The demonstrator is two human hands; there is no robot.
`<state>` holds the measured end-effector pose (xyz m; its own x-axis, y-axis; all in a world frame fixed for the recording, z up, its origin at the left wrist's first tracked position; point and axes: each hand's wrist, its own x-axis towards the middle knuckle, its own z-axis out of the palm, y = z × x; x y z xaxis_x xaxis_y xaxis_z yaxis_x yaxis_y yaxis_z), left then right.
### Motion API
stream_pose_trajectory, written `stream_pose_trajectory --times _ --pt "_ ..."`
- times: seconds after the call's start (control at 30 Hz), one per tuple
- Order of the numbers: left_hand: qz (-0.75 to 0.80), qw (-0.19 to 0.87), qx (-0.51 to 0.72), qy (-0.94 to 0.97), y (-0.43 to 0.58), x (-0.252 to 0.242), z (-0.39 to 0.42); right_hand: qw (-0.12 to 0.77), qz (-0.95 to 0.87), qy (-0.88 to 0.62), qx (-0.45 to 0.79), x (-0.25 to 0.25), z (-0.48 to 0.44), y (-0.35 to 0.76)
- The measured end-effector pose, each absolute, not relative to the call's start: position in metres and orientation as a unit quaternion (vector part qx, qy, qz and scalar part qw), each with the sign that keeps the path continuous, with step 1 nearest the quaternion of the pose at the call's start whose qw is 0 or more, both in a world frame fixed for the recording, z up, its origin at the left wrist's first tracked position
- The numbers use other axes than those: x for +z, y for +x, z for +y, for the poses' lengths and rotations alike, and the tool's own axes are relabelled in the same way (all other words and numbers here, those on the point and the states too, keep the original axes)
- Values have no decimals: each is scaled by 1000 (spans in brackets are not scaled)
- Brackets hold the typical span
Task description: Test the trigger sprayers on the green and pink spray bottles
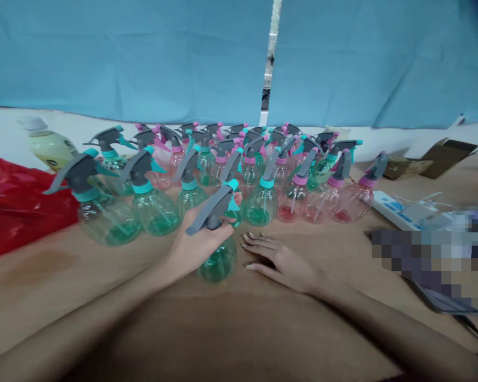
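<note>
My left hand (197, 244) is wrapped round the neck of a green spray bottle (219, 262) with a grey trigger head and teal collar, standing on the brown table (239, 329) in front of me. My right hand (276, 257) lies flat on the table just right of that bottle, fingers stretched out and holding nothing. Behind them stands a crowd of several spray bottles (258, 175), green ones with teal collars on the left, pink ones on the right.
A red plastic bag (19, 204) lies at the left. A pale yellow bottle (50, 146) stands behind it. A white power strip (398, 209) with cables, cardboard pieces (442, 156) and a blurred patch are at the right. A blue curtain hangs behind.
</note>
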<state>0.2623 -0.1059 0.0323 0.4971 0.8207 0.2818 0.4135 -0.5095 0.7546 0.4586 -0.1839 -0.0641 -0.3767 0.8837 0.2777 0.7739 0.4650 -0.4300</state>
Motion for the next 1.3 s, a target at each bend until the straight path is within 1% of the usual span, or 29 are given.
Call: stream_pose_trajectory --times 0.1,0.23,0.47,0.73,1.0,1.17,1.3 --pt "386 314 329 803 263 35 -108 242 -821 -503 118 -64 -184 459" --pt "348 345 336 804 263 37 -109 252 -816 -505 125 -65 -184 458" --pt "346 353 332 803 263 37 -110 261 -814 -503 129 -64 -185 458" --pt "340 380 330 794 264 40 -110 253 -811 -512 129 -65 -185 457" --pt "347 376 327 794 265 41 -110 265 -808 -511 130 -66 -185 457" --pt "351 376 327 793 264 39 -108 251 -809 -515 132 -64 -185 456" --pt "350 354 334 800 263 40 -108 236 -806 -528 130 -64 -185 456"
